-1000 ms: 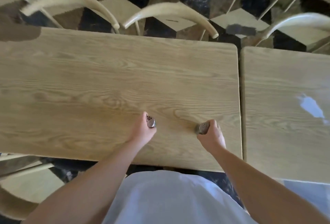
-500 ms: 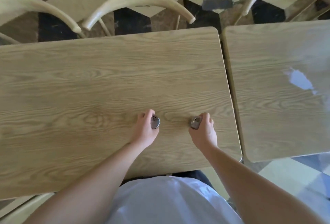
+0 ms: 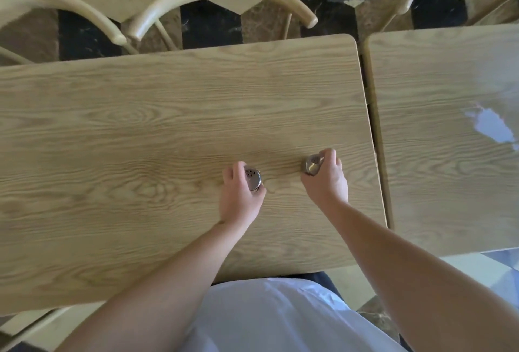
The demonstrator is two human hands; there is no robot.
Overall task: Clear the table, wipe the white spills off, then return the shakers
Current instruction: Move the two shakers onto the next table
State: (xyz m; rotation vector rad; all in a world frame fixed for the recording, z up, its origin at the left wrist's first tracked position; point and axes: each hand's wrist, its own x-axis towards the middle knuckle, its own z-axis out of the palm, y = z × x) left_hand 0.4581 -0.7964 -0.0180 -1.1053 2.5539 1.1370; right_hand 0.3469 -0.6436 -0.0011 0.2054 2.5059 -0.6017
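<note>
Both hands had moved the shakers forward: left hand (image 3: pixel 238 197) gripped one shaker (image 3: pixel 252 180), right hand (image 3: pixel 327 180) the other (image 3: pixel 312 165), suggesting return underway.

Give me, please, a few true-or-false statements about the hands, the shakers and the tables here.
1. Each hand holds a shaker. True: the left hand grips the left shaker, the right hand the right shaker.
2. The shakers touch each other. False: bare wood lies between them.
3. A cloth lies on the table. False: no cloth is in view.
4. A second table stands to the right. True.
5. Both shaker tops show holes. True.
</note>
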